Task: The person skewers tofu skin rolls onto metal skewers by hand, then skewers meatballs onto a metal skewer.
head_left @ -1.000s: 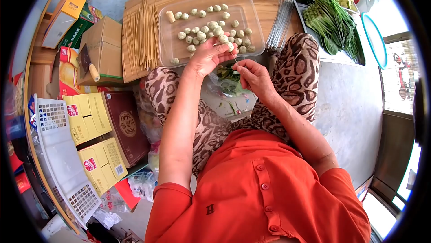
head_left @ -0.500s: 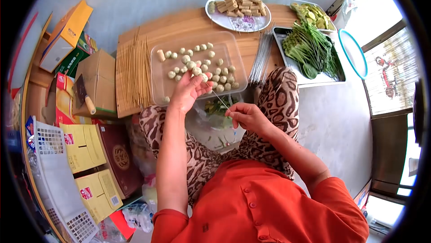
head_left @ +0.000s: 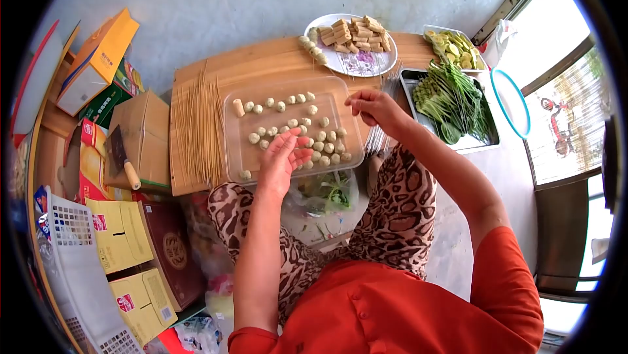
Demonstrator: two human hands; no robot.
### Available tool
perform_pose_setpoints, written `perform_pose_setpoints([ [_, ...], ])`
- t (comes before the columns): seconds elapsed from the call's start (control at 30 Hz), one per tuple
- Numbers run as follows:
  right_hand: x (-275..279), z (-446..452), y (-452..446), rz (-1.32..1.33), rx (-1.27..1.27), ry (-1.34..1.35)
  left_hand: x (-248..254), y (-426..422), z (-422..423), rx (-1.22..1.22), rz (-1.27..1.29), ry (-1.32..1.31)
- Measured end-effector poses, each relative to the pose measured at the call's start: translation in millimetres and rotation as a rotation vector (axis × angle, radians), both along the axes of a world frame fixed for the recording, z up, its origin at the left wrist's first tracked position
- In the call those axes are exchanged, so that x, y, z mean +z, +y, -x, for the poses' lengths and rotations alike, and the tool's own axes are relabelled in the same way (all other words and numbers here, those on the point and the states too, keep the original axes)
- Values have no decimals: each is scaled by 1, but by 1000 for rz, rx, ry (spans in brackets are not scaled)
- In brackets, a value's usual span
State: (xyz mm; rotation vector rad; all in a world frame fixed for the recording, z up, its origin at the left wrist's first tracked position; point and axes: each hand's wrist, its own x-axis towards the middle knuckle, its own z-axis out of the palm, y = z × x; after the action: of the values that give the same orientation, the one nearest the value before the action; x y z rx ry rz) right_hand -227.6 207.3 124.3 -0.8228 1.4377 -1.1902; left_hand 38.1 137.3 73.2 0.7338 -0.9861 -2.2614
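Observation:
My right hand (head_left: 374, 109) is pinched closed beyond the right side of a clear plastic tray (head_left: 229, 138). It holds the end of a skewer of pale speckled balls (head_left: 316, 52), whose thin stem is hard to make out. The balls on it are at the left rim of a white oval plate (head_left: 330, 62). My left hand (head_left: 286, 163) is open over the tray's front part, fingers apart and holding nothing. Several loose balls (head_left: 321, 136) lie in the tray, some partly hidden by that hand. A short tan piece (head_left: 239, 107) stands at the tray's back left.
Bamboo skewers (head_left: 196, 132) lie left of the tray; metal skewers (head_left: 379, 138) lie to its right. Tan rolls (head_left: 356, 33) are piled on the plate. A metal tray of greens (head_left: 451, 99) stands at right. A cleaver (head_left: 124, 158) rests against a cardboard box (head_left: 147, 125).
My right hand has moved up and away, carrying the skewer of balls from my left hand to the plate's rim. My left hand has let go of the balls. The view has shifted slightly.

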Motion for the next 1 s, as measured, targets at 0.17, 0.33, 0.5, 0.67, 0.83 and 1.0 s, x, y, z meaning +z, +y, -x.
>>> perform_pose_setpoints([
  [0.17, -38, 47, -66, -5, -105, 8, 7, 1, 7, -14, 40, -98],
  [0.33, -70, 74, -120, -35, -268, 79, 9, 0, 14, -65, 126, -140],
  [0.5, -97, 92, -165, -91, -343, 201, 10, 2, 20, -79, 142, -152],
  [0.67, -121, 93, -195, -215, -367, 418, 8, 5, 24, -115, 228, -213],
  [0.83, -121, 83, -192, -282, -364, 596, 7, 7, 26, -150, 268, -244],
  [1.0, -104, 84, -161, -129, -233, 679, 1, 10, 25, -121, 332, -244],
])
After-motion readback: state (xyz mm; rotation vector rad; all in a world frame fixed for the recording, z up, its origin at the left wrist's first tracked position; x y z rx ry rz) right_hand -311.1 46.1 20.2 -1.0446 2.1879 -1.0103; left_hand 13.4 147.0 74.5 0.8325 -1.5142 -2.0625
